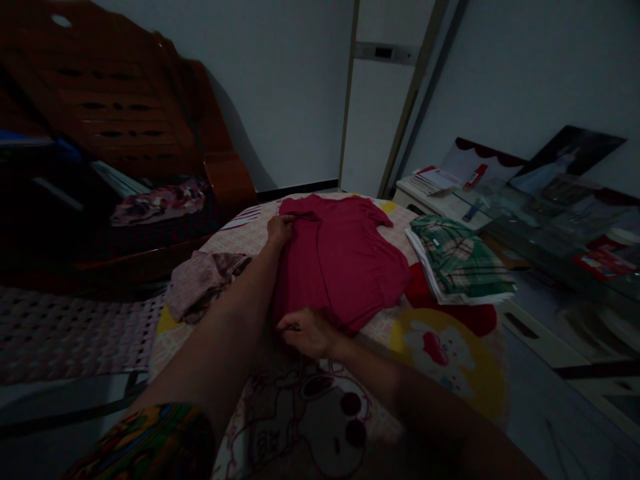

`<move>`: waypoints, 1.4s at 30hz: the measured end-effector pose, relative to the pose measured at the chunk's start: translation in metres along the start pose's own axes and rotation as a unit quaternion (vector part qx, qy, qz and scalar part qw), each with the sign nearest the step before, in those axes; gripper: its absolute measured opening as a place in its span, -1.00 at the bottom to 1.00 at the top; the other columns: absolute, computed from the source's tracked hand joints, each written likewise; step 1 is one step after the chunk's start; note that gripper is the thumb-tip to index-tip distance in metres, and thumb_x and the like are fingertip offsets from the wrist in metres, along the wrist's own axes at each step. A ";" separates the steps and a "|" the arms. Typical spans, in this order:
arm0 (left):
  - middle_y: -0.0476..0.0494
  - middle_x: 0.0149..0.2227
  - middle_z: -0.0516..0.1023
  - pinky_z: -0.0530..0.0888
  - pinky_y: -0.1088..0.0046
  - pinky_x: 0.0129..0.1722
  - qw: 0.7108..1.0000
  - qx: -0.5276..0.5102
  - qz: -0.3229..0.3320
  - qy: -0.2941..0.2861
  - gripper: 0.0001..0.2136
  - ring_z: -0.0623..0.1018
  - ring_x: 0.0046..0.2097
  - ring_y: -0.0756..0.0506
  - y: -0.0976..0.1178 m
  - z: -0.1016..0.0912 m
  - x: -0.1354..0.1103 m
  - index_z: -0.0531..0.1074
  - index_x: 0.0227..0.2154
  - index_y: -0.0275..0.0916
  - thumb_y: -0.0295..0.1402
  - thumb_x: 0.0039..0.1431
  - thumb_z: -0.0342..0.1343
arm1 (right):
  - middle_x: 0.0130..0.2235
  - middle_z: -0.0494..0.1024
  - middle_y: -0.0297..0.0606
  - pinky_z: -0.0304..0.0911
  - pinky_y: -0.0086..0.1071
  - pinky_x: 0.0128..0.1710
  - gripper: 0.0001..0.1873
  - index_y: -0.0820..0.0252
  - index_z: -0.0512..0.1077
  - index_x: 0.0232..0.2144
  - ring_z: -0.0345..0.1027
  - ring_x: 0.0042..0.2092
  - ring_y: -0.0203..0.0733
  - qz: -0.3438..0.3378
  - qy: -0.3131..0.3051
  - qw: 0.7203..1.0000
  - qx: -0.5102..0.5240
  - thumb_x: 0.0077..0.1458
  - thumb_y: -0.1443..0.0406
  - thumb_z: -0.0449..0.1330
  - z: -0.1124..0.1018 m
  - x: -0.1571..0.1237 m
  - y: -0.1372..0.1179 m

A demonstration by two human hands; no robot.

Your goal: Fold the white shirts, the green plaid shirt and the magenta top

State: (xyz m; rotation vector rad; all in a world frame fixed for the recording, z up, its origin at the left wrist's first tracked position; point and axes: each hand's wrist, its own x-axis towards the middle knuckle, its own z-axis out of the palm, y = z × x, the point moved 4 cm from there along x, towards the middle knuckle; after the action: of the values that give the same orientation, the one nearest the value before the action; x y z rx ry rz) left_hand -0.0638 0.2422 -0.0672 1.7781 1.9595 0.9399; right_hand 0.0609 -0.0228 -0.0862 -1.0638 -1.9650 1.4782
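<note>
A dark pink short-sleeved shirt [350,260] lies spread on the round table, with a fold line running down its left part. At its upper left, by the sleeve, my left hand [281,230] is closed on the cloth's edge. My right hand [309,332] is at the lower left corner by the hem, fingers curled and pinching the fabric; the dim light hides part of the grip. A crumpled pale pink patterned garment [200,283] sits left of my left forearm. Right of the shirt is a folded stack with a green plaid garment [457,257] on top.
A patterned tablecloth [445,347] with cartoon figures covers the table. Behind left stands a wooden bench [120,113] with clothing on its seat; a woven seat [80,333] is nearer. To the right, a glass-topped cabinet [540,220] carries papers and a picture.
</note>
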 end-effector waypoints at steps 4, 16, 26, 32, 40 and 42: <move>-0.17 0.01 0.64 0.42 0.42 0.08 1.000 0.015 -0.002 0.006 -0.57 0.58 0.04 -0.17 -0.018 -0.022 -0.002 0.58 0.03 -0.31 -0.47 0.13 0.00 | -0.35 0.60 -0.36 0.19 -0.53 -0.40 -0.77 0.23 0.59 -0.27 0.38 -0.37 -0.33 -0.018 -0.029 0.999 0.009 0.10 0.46 0.15 0.021 0.016 -0.007; -0.26 -0.06 0.64 0.44 0.30 0.05 0.988 0.144 0.054 -0.020 -0.63 0.55 0.01 -0.27 -0.004 -0.050 -0.014 0.60 -0.04 -0.29 -0.37 0.11 0.09 | -0.41 0.58 -0.31 0.26 -0.49 -0.38 -0.79 0.24 0.60 -0.21 0.41 -0.42 -0.34 -0.002 0.005 1.000 0.022 0.16 0.35 0.19 -0.019 -0.015 -0.018; -0.11 -0.31 0.66 0.44 0.47 -0.22 0.964 -0.035 0.207 -0.166 -0.76 0.56 -0.29 -0.07 0.085 -0.018 -0.147 0.63 -0.24 -0.29 -0.42 0.13 0.07 | -0.32 0.64 -0.15 0.38 -0.33 -0.22 -0.73 0.24 0.58 -0.20 0.52 -0.28 -0.13 0.048 0.375 0.902 -0.210 0.13 0.33 0.11 -0.174 -0.088 0.030; -0.06 -0.34 0.63 0.40 0.52 -0.27 0.898 -0.065 0.310 -0.306 -0.83 0.56 -0.31 -0.03 0.122 0.015 -0.247 0.57 -0.32 -0.25 -0.44 0.16 0.06 | -0.05 0.63 -0.05 0.33 -0.29 0.00 -0.64 0.23 0.54 -0.04 0.51 -0.06 -0.09 0.095 0.319 0.877 -0.346 0.14 0.40 0.11 -0.179 -0.078 0.050; -0.28 -0.09 0.57 0.46 0.34 -0.12 0.902 0.088 0.344 -0.245 -0.72 0.56 -0.09 -0.21 0.119 0.028 -0.267 0.43 -0.10 -0.24 -0.37 0.11 0.19 | -0.51 0.53 -0.34 0.31 -0.44 -0.40 -0.84 0.19 0.45 -0.38 0.42 -0.46 -0.26 0.081 0.367 0.916 -0.142 -0.05 0.33 0.10 -0.186 -0.083 0.060; -0.28 -0.10 0.57 0.47 0.34 -0.14 0.903 0.094 0.343 -0.241 -0.79 0.57 -0.11 -0.19 0.118 0.030 -0.268 0.43 -0.11 -0.23 -0.39 0.19 0.11 | -0.63 0.42 -0.45 0.19 -0.48 -0.58 -0.80 0.18 0.41 -0.36 0.28 -0.62 -0.30 0.076 0.390 0.917 -0.026 -0.10 0.25 0.10 -0.189 -0.088 0.061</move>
State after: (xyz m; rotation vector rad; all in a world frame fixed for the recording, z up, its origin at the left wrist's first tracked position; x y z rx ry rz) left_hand 0.0875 -0.0097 -0.0602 2.5801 1.1469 0.4030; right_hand 0.2726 0.0261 -0.0755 -1.5531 -1.3663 0.8470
